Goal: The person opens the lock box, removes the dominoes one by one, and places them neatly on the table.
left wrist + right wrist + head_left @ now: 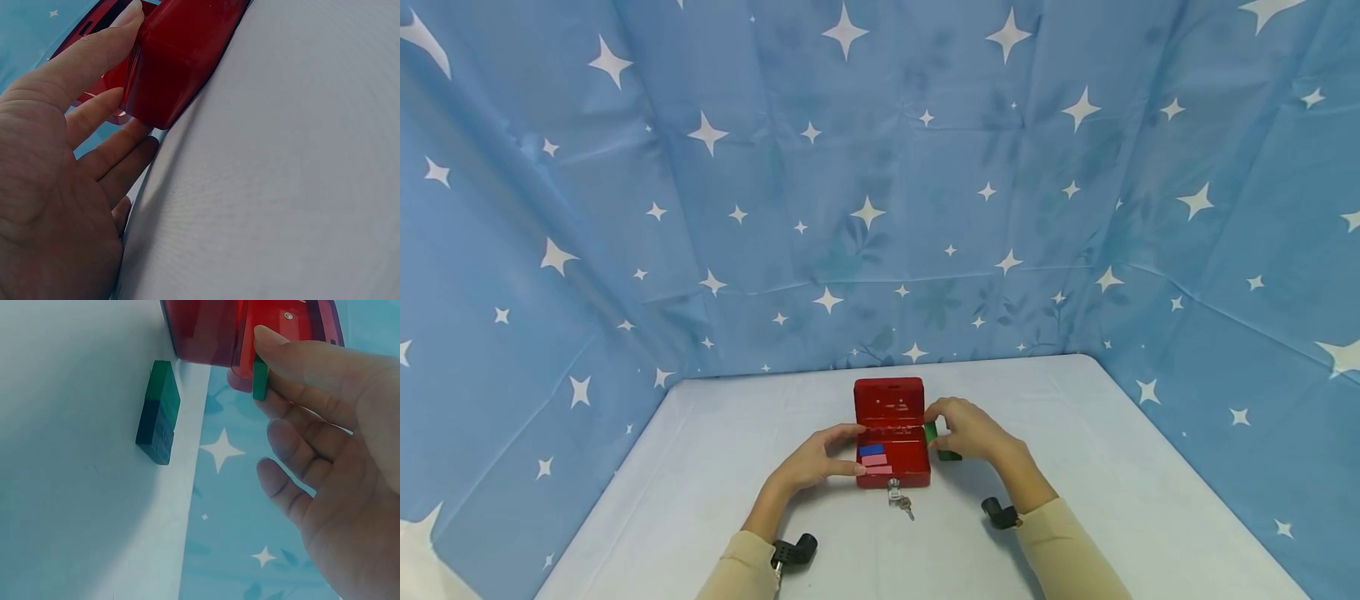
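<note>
A red metal cash box (912,460) stands on the table with its lid (889,400) raised at the back. Inside, along the left, lie a blue block (872,450) and two pink blocks (875,460). My left hand (811,460) grips the box's left side, thumb at the front corner and fingers farther back. Between thumb and fingertips my right hand (973,429) pinches a green block (260,378) at the box's right rim. On the table beside the box is another green block (165,387), with a darker piece (155,432) against its end; whether that is separate I cannot tell.
A padlock (893,489) hangs at the front of the box, with keys (906,505) attached. White cloth covers the table (737,433). Behind it and along both sides hangs a blue curtain (865,250) with white stars.
</note>
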`<state>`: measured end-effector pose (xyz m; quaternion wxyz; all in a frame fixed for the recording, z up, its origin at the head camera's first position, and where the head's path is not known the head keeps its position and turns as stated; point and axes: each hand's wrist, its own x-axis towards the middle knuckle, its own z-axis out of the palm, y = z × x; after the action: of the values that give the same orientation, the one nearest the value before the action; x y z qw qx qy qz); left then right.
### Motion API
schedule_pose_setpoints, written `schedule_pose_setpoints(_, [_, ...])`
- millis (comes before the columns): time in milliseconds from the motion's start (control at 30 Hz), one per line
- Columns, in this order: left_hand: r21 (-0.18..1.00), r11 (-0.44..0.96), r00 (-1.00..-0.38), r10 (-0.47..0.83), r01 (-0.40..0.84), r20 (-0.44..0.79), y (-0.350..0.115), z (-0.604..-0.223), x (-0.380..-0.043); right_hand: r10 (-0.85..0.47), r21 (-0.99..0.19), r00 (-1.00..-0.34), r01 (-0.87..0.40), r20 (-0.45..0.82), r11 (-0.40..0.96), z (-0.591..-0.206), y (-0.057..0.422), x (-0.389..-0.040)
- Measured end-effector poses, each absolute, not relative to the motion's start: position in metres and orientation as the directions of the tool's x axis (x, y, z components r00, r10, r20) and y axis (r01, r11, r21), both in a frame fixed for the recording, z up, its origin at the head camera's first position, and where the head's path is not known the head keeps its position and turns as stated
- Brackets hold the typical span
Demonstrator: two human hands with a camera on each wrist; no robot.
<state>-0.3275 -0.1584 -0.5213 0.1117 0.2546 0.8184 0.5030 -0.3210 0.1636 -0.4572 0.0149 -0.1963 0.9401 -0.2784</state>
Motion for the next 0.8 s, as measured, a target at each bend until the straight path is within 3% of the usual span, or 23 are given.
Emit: schedule_pose_setpoints(800, [0.884, 0.359, -0.844, 0.531, 0.298, 0.069, -0.1586, -0.5218, -0.3277, -0.380, -0.491, -0.922, -0.364, 0.071, 0.791, -0.4578, 0.1725, -0.3246])
